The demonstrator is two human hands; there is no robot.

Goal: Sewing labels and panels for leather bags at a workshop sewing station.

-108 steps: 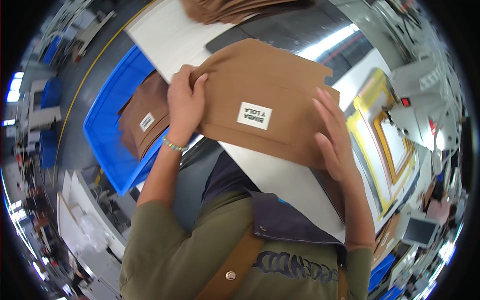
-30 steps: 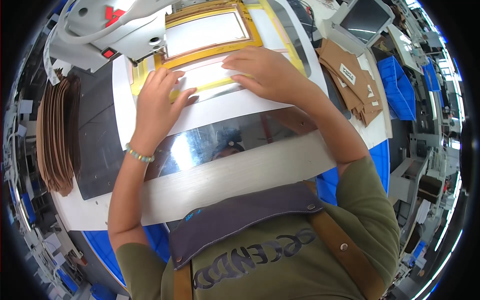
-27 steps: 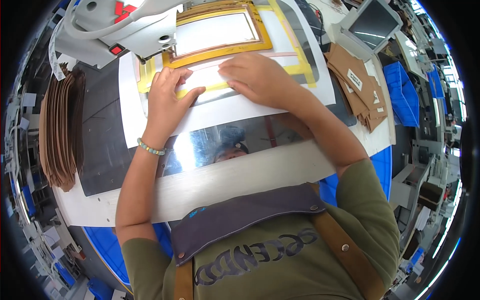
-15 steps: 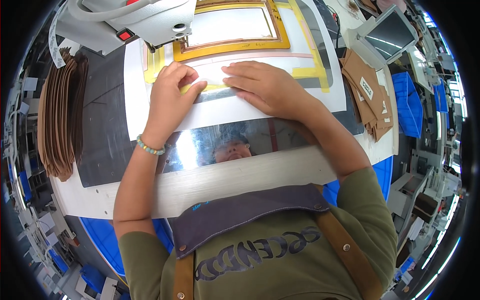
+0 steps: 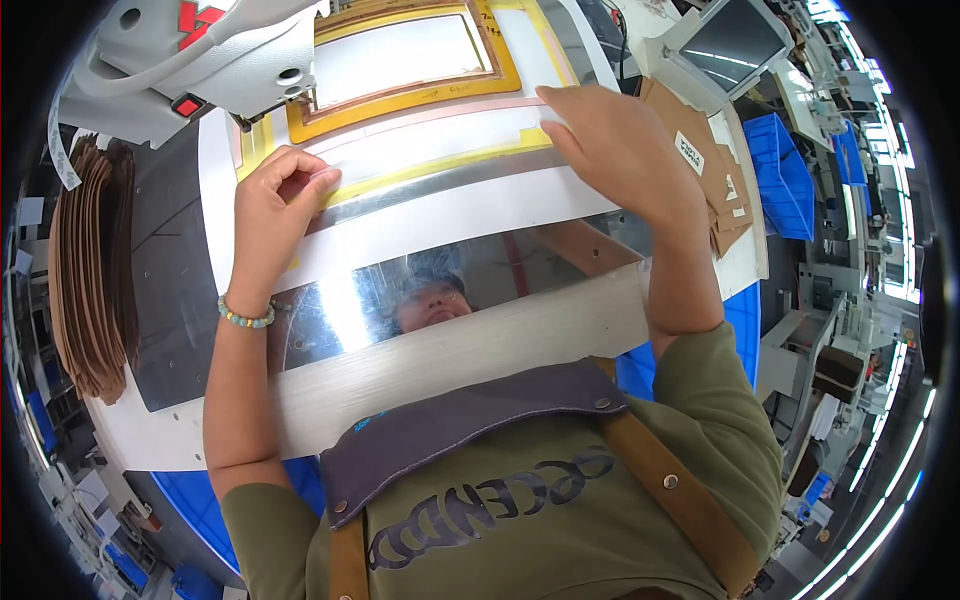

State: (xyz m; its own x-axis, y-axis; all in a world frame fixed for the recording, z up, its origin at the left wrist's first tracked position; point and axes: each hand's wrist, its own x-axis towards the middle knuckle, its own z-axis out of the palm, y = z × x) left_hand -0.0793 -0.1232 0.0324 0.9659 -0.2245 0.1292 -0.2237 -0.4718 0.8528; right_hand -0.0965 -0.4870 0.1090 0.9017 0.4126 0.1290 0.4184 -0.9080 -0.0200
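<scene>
Head — left hand (image 5: pixel 272 205), right hand (image 5: pixel 622 152) — yellow edging (image 5: pixel 430 172) between.

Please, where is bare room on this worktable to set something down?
Free: the dark board between the brown stack and white sheet; the brushed metal strip between the mirror-like plate and apron flap. Crowded: around the left hand, right hand and yellow frame, and the brown panels by the monitor.

white worktable (image 5: pixel 150 440) before us
on it we note a dark plate (image 5: pixel 180 300), brown stack (image 5: pixel 90 270) left, overlapping brown pieces (image 5: pixel 715 172) right.
</scene>
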